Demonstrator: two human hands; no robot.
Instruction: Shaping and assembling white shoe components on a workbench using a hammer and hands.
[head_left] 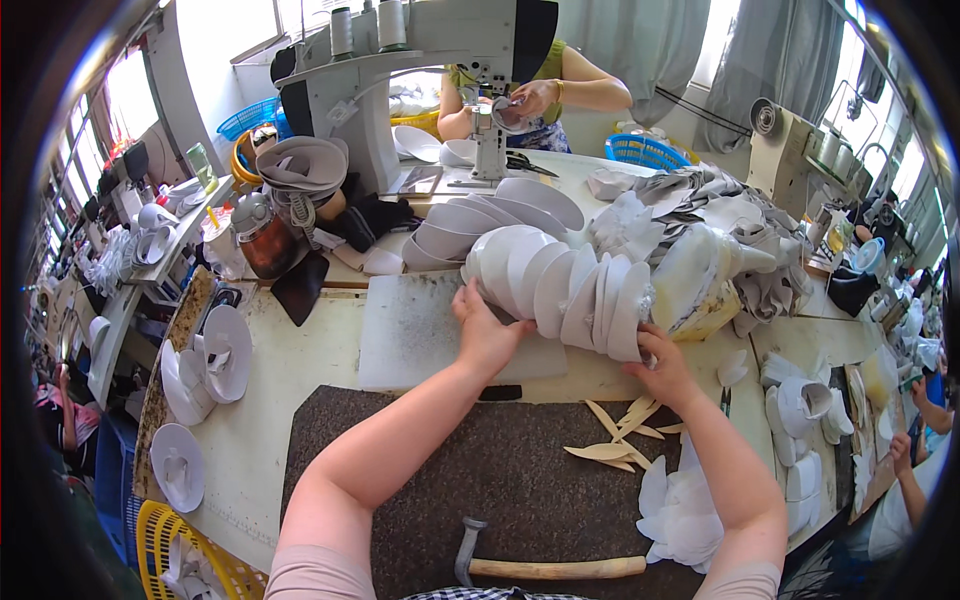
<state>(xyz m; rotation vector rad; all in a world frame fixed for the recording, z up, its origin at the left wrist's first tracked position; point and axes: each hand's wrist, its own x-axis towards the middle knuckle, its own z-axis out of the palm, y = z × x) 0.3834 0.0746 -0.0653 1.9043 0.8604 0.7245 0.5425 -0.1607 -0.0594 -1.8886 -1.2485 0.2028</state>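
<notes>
Both my arms reach across the bench to a long row of nested white curved pieces [560, 285], which look like shoe uppers. At the row's left end my left hand [488, 328] cups it, thumb and fingers around the lower side. My right hand [664, 368] grips the right end, its fingertips partly hidden behind the last piece. Under the left part of the row is a white board [410, 330]. More white curved pieces [445, 232] stand stacked just behind, and a yellowed block [700, 300] is close on the right.
A hammer [555, 568] and cream strips [620, 435] lie on a dark mat [430, 500]. White petal-shaped pieces [680, 505] are near my right forearm. Loose white uppers [228, 352] sit left; a grey heap [700, 210] is behind. Across the bench, another person's hand [535, 97] works at a sewing machine [350, 90].
</notes>
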